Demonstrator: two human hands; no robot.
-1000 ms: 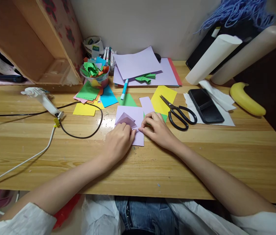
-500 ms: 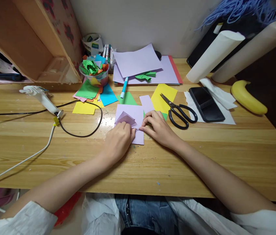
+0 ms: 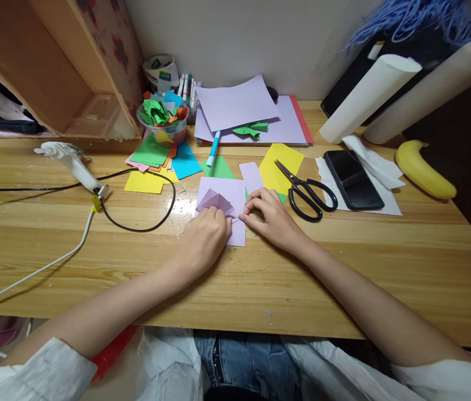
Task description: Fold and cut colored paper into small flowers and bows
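A light purple sheet of paper (image 3: 232,188) lies on the table in front of me. On it rests a smaller folded piece of purple paper (image 3: 215,201), its peak standing up a little. My left hand (image 3: 208,234) is closed over the near edge of the folded paper, fingers curled and pressing down. At the right end of that edge, the thumb and index finger of my right hand (image 3: 266,217) pinch the folded paper. The left fingers hide part of the fold. Scissors with black handles (image 3: 308,192) lie to the right of my right hand.
Behind the hands are yellow paper (image 3: 279,164), a blue marker (image 3: 213,149) and a tub of paper scraps (image 3: 163,125). A phone (image 3: 353,179) and a banana (image 3: 425,169) lie on the right. At left, a black cable (image 3: 170,209) loops near a white stand (image 3: 68,164).
Both hands stay almost in place on the folded purple paper. My right fingertips have shifted very slightly along its edge. The whole view has moved a little.
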